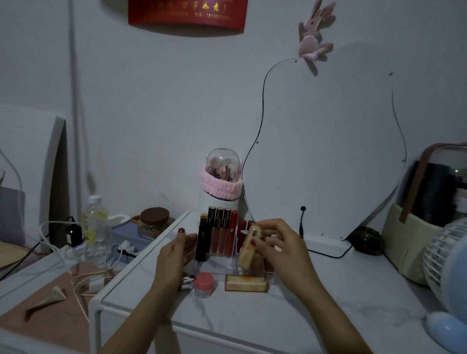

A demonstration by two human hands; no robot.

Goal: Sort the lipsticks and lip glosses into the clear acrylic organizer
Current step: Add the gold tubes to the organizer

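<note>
One gold lipstick (pixel 248 245) is pinched in the right hand (pixel 280 247); lower it upright into a free organizer (pixel 249 269) slot while the left hand (pixel 177 251), fingers relaxed, steadies the side

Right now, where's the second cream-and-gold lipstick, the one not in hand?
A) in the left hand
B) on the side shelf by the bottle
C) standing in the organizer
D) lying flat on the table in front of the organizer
D: the spare lipstick lies on its side on the table, just in front of the organizer, beside the pink-lidded jar.
</note>
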